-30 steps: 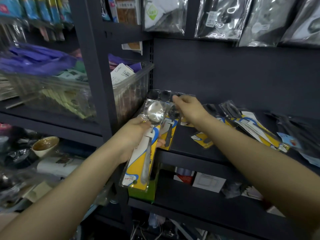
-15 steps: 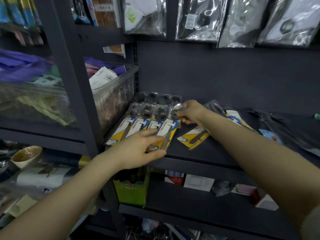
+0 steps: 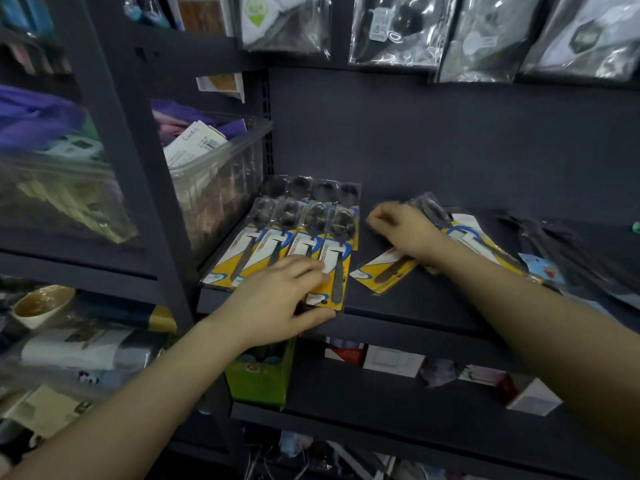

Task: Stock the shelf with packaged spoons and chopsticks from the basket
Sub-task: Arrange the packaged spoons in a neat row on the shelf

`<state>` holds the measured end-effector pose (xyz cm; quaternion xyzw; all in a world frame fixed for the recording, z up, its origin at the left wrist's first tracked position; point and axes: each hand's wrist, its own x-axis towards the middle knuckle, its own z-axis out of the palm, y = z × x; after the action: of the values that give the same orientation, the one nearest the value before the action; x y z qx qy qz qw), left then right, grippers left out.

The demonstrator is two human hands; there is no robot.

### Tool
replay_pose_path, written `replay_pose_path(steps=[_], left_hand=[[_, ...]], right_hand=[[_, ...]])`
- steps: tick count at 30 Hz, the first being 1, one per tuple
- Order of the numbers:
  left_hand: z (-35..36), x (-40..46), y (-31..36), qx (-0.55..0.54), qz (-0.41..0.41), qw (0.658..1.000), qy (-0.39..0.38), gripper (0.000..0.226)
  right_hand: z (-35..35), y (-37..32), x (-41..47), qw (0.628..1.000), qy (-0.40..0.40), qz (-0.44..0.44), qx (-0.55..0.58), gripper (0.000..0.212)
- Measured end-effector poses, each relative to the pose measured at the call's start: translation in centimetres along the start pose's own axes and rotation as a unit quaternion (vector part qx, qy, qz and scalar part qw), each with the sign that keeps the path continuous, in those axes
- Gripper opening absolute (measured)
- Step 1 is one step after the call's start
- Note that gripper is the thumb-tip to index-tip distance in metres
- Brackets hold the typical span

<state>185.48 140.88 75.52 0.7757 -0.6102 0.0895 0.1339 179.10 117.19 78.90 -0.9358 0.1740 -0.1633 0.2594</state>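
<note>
Yellow-carded spoon packs (image 3: 304,251), print unreadable: left hand (image 3: 277,299) pinches one, right hand (image 3: 403,230) curled, blurred.

A single wide-angle view looks from the person's head, forward and down, close to a dark shelf (image 3: 415,299) at about chest height, with both forearms reaching in from the bottom edge. It faces the shelf's back panel (image 3: 450,143) nearly straight on, taking in the hanging bags (image 3: 394,29) above and the lower shelf (image 3: 381,396) beneath. Straight lines bow near the frame's edges.
</note>
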Motion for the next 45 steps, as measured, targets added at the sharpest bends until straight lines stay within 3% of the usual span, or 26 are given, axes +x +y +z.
replay_pose_path(steps=[2, 4, 7, 10, 12, 14, 16, 17, 21, 24, 29, 32, 36, 39, 41, 45], left_hand=[[-0.4, 0.5, 0.3, -0.004, -0.012, 1.0, -0.001, 0.071], [-0.9, 1.3, 0.5, -0.011, -0.019, 1.0, 0.007, 0.075], [-1.1, 3.0, 1.0, -0.03, -0.005, 0.999, 0.02, 0.076], [-0.9, 4.6, 1.9, -0.037, 0.02, 0.999, -0.022, 0.078], [-0.5, 5.8, 2.8, -0.031, 0.043, 0.997, -0.051, 0.077], [-0.3, 7.1, 3.6, -0.027, 0.06, 0.995, -0.078, 0.073], [-0.3, 8.7, 4.1, -0.037, 0.062, 0.994, -0.085, 0.057], [-0.3, 9.5, 4.2, -0.051, 0.058, 0.994, -0.078, 0.049], [-0.5, 12.2, 4.7, -0.141, 0.021, 0.99, -0.014, 0.033], [-0.3, 14.0, 5.0, -0.204, -0.009, 0.979, 0.003, 0.026], [-0.1, 16.5, 5.4, -0.332, -0.072, 0.94, 0.005, 0.023], [-0.9, 17.5, 6.3, -0.46, -0.126, 0.879, 0.022, 0.016], [-1.6, 18.2, 7.1, -0.589, -0.164, 0.79, 0.053, 0.015], [-1.4, 17.5, 6.0, -0.573, -0.197, 0.788, 0.11, 0.019], [-1.4, 16.7, 4.7, -0.569, -0.227, 0.779, 0.131, 0.02], [-1.6, 14.6, 2.1, -0.523, -0.282, 0.788, 0.161, 0.027]], right_hand=[[-0.9, 0.5, -1.5, 0.984, -0.1, -0.036, -0.145, 0.039], [-1.3, 1.5, -2.3, 0.96, -0.174, -0.036, -0.215, 0.056], [-2.4, 3.3, -3.2, 0.952, -0.188, -0.025, -0.239, 0.057], [-4.0, 4.7, -4.0, 0.957, -0.198, -0.011, -0.212, 0.054], [-4.8, 5.0, -4.4, 0.972, -0.158, -0.02, -0.171, 0.047], [-5.6, 5.5, -4.1, 0.984, -0.024, -0.046, -0.168, 0.035], [-6.5, 6.5, -3.1, 0.978, 0.09, 0.006, -0.188, 0.038], [-6.8, 7.2, -2.5, 0.974, 0.105, 0.049, -0.196, 0.045], [-7.0, 8.9, -0.9, 0.982, 0.05, 0.152, -0.102, 0.054], [-7.6, 9.1, 0.0, 0.987, 0.041, 0.138, -0.077, 0.05], [-11.2, 7.7, 1.5, 0.983, 0.09, 0.063, -0.145, 0.047], [-13.3, 4.9, 2.1, 0.99, 0.136, 0.015, 0.02, 0.029], [-11.5, 1.4, 3.4, 0.953, 0.128, 0.002, 0.273, 0.017], [-8.8, 0.2, 4.5, 0.91, 0.084, 0.037, 0.403, 0.003], [-7.6, 0.1, 5.3, 0.896, 0.063, 0.069, 0.434, 0.013], [-5.2, 0.5, 6.8, 0.929, -0.001, 0.112, 0.353, 0.016]])
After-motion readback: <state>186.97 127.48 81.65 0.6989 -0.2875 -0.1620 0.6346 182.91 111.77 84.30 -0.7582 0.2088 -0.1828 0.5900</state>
